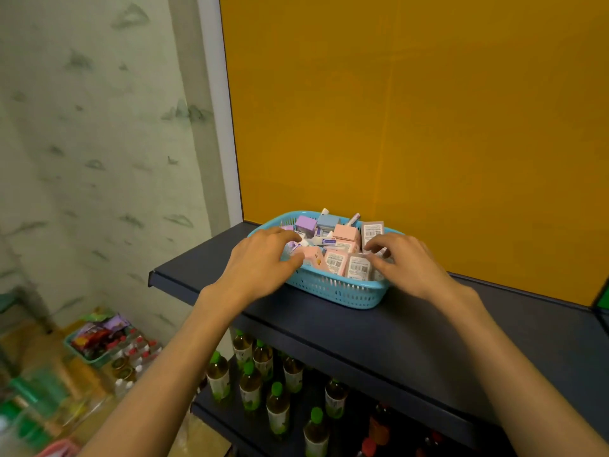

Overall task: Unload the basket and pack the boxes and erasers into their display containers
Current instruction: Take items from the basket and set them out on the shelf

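Basket (pixel 333 288), turquoise and packed with pastel boxes (pixel 346 233), sits mid-frame on the dark shelf (pixel 412 328). I see my left hand (pixel 260 262) and right hand (pixel 407 263) reaching in with curled fingers; whether either grips anything, I cannot tell.

blue basket (pixel 333 288) on shelf, pastel boxes (pixel 344 233) inside

Bare dark shelf (pixel 412 328) to my right of the basket (pixel 333 290), open air above it, orange back panel (pixel 412 110) close behind, boxes (pixel 342 234) crowding the inside
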Available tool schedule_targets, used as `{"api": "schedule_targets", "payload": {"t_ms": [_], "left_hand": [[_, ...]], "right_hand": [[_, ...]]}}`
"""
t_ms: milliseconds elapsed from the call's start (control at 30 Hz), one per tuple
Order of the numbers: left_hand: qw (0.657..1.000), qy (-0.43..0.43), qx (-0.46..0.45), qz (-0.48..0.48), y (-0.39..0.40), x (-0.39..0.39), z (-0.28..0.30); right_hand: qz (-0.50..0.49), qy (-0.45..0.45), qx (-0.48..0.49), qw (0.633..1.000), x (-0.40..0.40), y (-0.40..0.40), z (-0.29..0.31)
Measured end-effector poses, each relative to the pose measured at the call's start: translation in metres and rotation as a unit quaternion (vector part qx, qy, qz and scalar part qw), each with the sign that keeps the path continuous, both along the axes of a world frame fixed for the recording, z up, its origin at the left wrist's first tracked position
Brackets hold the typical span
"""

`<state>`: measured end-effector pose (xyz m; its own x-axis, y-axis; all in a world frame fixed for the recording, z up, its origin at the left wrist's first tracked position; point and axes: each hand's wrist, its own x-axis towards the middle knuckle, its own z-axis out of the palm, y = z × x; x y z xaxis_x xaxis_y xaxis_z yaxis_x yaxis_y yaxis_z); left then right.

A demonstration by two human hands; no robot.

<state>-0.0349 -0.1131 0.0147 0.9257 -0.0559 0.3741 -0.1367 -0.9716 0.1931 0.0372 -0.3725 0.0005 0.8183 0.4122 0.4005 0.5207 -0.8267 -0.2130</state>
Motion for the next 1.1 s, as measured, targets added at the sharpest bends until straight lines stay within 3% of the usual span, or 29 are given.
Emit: {"api": "schedule_targets", "payload": {"t_ms": [267, 567, 933, 1100], "left_hand": [[0.999, 0.011, 0.01, -0.028, 0.019, 0.092, 0.019], [0.988, 0.07, 0.062, -0.122, 0.003, 0.173, -0.006], [0.961, 0.073, 0.179, -0.198, -0.006, 0.214, -0.015], [0.968, 0.051, 0.13, -0.21, 0.016, 0.218, -0.008]], "right_hand": [[-0.036, 0.017, 0.03, 0.999, 0.068, 0.003, 0.0], [-0.065, 0.051, 0.006, 0.997, 0.088, -0.003, -0.006], [-0.101, 0.045, 0.04, 0.993, 0.085, 0.033, 0.008], [-0.076, 0.064, 0.015, 0.995, 0.093, 0.059, 0.002]]}}
